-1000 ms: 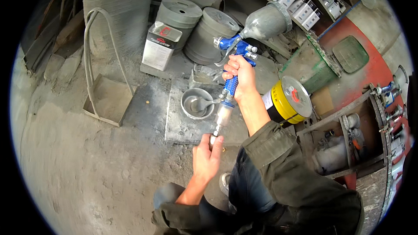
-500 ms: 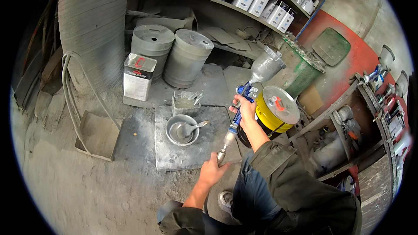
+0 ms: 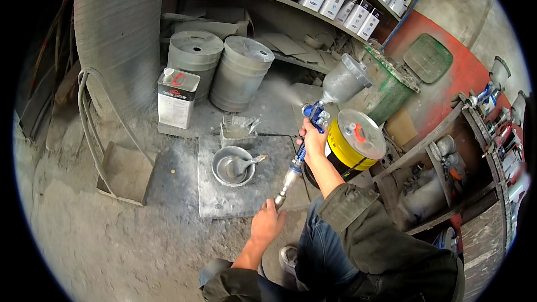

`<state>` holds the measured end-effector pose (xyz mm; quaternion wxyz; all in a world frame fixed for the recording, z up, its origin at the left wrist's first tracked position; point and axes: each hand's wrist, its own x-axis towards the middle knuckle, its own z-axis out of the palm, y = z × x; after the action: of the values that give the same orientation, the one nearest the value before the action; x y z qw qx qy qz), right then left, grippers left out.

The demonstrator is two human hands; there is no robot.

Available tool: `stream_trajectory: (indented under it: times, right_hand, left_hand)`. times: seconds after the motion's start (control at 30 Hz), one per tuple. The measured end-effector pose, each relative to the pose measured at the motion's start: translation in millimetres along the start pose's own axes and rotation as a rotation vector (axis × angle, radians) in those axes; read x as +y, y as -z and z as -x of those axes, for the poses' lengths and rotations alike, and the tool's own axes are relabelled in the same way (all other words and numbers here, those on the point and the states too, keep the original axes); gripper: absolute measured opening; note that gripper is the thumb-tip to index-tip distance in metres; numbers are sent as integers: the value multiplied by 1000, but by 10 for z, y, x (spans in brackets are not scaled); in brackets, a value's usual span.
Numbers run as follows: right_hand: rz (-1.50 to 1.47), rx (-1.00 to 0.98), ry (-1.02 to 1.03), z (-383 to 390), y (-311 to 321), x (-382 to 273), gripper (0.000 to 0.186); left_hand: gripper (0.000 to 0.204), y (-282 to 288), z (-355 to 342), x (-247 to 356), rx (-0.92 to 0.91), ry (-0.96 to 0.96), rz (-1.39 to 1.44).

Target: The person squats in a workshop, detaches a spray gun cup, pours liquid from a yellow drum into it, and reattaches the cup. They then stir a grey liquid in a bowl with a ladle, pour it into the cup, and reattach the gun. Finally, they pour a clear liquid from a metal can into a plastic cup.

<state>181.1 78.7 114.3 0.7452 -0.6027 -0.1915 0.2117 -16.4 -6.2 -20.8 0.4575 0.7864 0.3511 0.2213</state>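
My right hand [image 3: 315,141] is wrapped round the handle of a blue spray gun [image 3: 316,114], fingers near its trigger. A silvery paint cup [image 3: 342,83] sits tilted on top of the gun. Pale mist [image 3: 289,93] leaves the nozzle toward the left. Below the handle hangs a clear-bodied air filter, ending in a metal hose coupling [image 3: 280,199]. My left hand [image 3: 267,225] is closed round that coupling. Left of the gun stands a grey bowl [image 3: 216,179] with a coated ladle or scoop [image 3: 239,166] resting in it.
A yellow and black drum [image 3: 348,151] stands right beside my right hand. Two grey drums [image 3: 240,81] and a rectangular solvent can [image 3: 177,103] are farther off. A green bin [image 3: 386,98] and a wooden rack [image 3: 411,154] with spray guns are at the right. A dustpan [image 3: 126,173] lies left.
Mist now comes out of the nozzle, where none showed before. The gun and cup have tipped slightly, the cup moving up and right. My left hand has shifted a little left.
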Motion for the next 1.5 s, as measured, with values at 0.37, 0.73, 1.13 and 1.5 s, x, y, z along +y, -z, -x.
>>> stream_trajectory:
  times: [0.37, 0.73, 1.13, 1.5]
  right_hand:
    - [53, -14, 39, 70, -81, 62, 9]
    - [133, -63, 26, 6, -64, 129, 22]
    - [81, -48, 46, 64, -69, 144, 29]
    - [78, -65, 58, 58, -20, 82, 16]
  left_hand:
    - [29, -16, 4, -43, -48, 45, -28]
    - [31, -23, 11, -39, -8, 28, -15]
    - [31, -40, -3, -59, -4, 23, -29]
    - [31, -2, 0, -27, -24, 24, 10]
